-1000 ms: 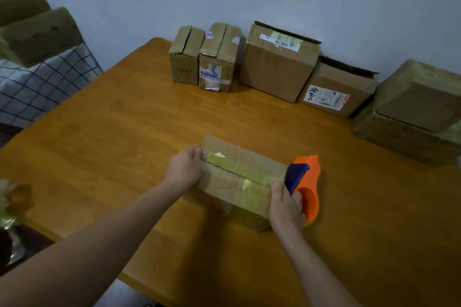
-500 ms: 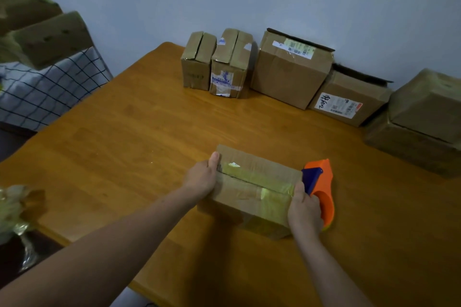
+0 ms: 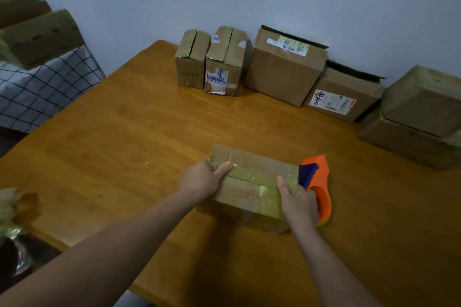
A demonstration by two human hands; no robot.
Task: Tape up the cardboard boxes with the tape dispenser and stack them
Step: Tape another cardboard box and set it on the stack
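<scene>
A small cardboard box [image 3: 252, 163] lies in the middle of the wooden table [image 3: 124, 144]. A strip of yellowish tape [image 3: 254, 177] runs along its top seam and down its right end. My left hand [image 3: 199, 179] grips the box's left end, thumb pressed flat on the tape. My right hand [image 3: 298, 200] holds the orange and blue tape dispenser [image 3: 321, 182] against the box's right end, its thumb resting on the taped top edge.
Several cardboard boxes line the wall: two small ones [image 3: 190, 62] [image 3: 224, 62], a bigger one [image 3: 282, 67], a labelled one [image 3: 341, 97]. Two taped boxes [image 3: 421, 99] are stacked at the far right. A checked cloth [image 3: 42, 87] lies left; crumpled plastic [image 3: 10, 207] sits at the table's left edge.
My left thumb has slid from the box's left end onto the tape on top. My right thumb has reached further onto the top edge. The box and dispenser have stayed put.
</scene>
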